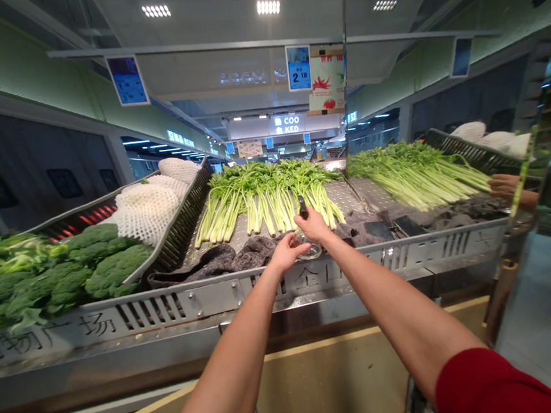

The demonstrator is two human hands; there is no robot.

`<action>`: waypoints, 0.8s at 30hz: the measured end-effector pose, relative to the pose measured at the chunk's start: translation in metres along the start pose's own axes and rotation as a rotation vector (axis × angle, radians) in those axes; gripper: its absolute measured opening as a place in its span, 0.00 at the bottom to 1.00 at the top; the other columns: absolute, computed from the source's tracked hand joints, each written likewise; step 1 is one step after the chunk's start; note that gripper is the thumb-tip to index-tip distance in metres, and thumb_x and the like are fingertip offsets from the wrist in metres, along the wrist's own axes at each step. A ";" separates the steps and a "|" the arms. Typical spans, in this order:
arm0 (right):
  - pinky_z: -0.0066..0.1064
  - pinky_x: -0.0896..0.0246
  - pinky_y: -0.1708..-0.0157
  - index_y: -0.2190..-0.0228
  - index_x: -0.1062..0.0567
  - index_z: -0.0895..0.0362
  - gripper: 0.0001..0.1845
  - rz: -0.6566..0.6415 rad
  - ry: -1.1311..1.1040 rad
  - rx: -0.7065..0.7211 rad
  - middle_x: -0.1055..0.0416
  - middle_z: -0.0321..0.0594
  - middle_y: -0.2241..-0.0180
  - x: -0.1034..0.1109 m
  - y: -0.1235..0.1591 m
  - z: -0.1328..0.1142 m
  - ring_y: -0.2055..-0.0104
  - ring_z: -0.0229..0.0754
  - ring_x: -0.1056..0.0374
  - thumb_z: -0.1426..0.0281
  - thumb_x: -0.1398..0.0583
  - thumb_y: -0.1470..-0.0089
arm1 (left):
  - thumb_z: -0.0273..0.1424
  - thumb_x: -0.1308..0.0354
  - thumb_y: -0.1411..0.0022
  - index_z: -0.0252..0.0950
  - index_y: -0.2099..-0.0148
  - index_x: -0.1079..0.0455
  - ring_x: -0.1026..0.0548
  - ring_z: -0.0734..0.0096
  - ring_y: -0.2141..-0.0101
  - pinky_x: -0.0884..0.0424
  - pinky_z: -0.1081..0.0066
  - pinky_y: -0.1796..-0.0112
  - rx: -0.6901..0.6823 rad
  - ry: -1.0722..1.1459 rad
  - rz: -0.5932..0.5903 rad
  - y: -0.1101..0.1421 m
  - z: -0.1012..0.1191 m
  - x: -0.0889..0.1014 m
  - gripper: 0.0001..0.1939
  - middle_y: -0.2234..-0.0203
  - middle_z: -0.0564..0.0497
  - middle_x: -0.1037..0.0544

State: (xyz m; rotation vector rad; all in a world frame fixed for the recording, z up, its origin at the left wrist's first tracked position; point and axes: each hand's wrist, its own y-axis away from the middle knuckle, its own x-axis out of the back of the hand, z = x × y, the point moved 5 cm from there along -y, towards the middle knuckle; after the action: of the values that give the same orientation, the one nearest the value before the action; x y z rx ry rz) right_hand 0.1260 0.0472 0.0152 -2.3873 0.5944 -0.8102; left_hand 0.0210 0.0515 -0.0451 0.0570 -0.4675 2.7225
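Note:
My right hand [314, 226] is closed around the neck of a spray bottle with a black top [303, 208] and a clear body [313, 251]. From the left, my left hand [288, 250] holds the clear body, its thumb across the side. Both hands are over the front edge of a display of celery [265, 198]. The celery lies in a row, leaves to the back and pale stalk ends toward me. A dark, crumpled cloth [255, 252] runs along the front edge below the stalks.
Broccoli [64, 273] fills the left side, with produce in white foam nets [147, 208] in a black crate [193, 207] behind it. A grey slatted front rail [168, 306] borders the display. The mirror [422, 174] at right reflects celery and a hand. Price signs [299, 67] hang above.

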 end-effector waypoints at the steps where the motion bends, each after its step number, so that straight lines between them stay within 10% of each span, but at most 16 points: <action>1: 0.26 0.45 0.74 0.70 0.34 0.58 0.13 0.005 -0.004 0.003 0.34 0.36 0.76 0.000 0.000 0.000 0.75 0.35 0.40 0.64 0.48 0.60 | 0.32 0.36 0.64 0.31 0.61 0.36 0.32 0.67 0.64 0.40 0.63 0.58 -0.001 -0.002 -0.002 0.000 0.000 0.000 0.24 0.70 0.48 0.28; 24: 0.27 0.45 0.75 0.75 0.37 0.56 0.10 0.031 -0.059 0.024 0.36 0.34 0.78 0.001 0.002 0.001 0.76 0.35 0.40 0.64 0.47 0.62 | 0.31 0.35 0.65 0.32 0.60 0.35 0.31 0.66 0.63 0.39 0.64 0.58 -0.023 -0.009 0.040 0.000 -0.001 0.002 0.26 0.70 0.48 0.28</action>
State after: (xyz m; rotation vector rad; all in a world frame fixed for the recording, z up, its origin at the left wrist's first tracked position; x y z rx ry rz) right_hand 0.1271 0.0454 0.0135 -2.3654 0.5927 -0.7276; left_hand 0.0190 0.0524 -0.0459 0.0548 -0.5077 2.7566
